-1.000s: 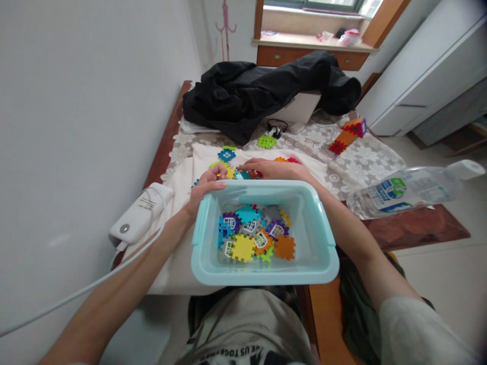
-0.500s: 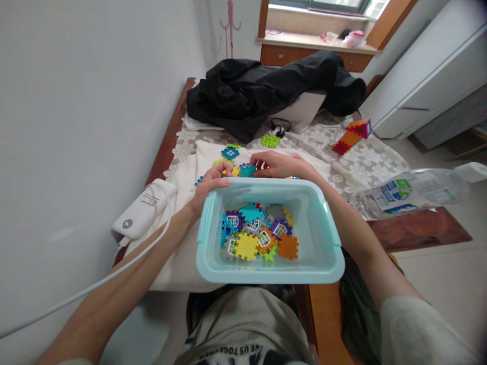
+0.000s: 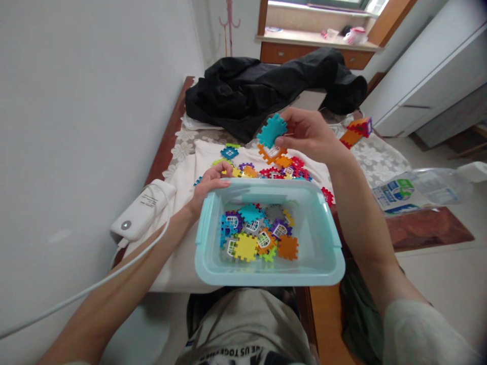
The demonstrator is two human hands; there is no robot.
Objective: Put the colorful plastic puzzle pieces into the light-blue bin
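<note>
My right hand [image 3: 306,133] is raised above the far side of the bin and pinches a turquoise building tile [image 3: 272,130] with notched edges. Just below it shows an orange tile with a white window [image 3: 271,152]; whether it is also in my fingers I cannot tell. My left hand [image 3: 213,183] is closed at the far left corner of the light-blue plastic bin [image 3: 270,278], thumb along the rim, the other fingers curled. Inside the bin lie several notched tiles, among them a yellow one [image 3: 245,247] and a brown-orange one [image 3: 288,247].
More tiles [image 3: 272,172] are spread on a white cloth behind the bin. A power bank [image 3: 142,210] with a cable is on the left. A clear bottle [image 3: 422,190] stands at the right, near an orange-red tile assembly [image 3: 357,132]. Black fabric [image 3: 262,88] covers the back.
My right hand has lifted from the pile behind the bin, up and to the right, bringing the turquoise tile with it. My left hand stays at the bin's corner.
</note>
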